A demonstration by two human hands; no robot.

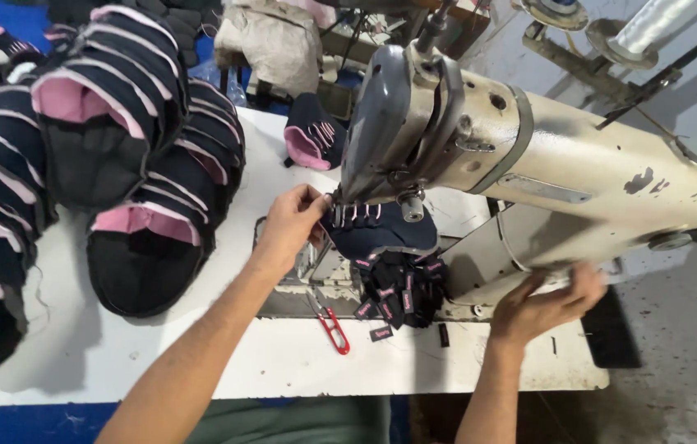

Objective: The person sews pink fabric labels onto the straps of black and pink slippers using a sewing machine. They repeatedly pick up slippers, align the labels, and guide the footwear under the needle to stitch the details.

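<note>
Navy shoe upper [377, 234] pinched by left hand [291, 226]; right hand [542, 304] open beside dark pink-marked labels [394, 296]

Across the left half of the frame, stacks of dark navy shoe uppers with pink linings [110, 123] lie heaped on the white worktop [283, 362], and one more upper [311, 131] sits alone near the top centre. Red-handled thread snips [330, 327] lie on the worktop near the lower middle, with small dark labels [380, 333] scattered just beside them. At the upper right stands a spool of pale thread [653, 25], and a crumpled beige cloth [270, 41] rests at the top centre.
</note>
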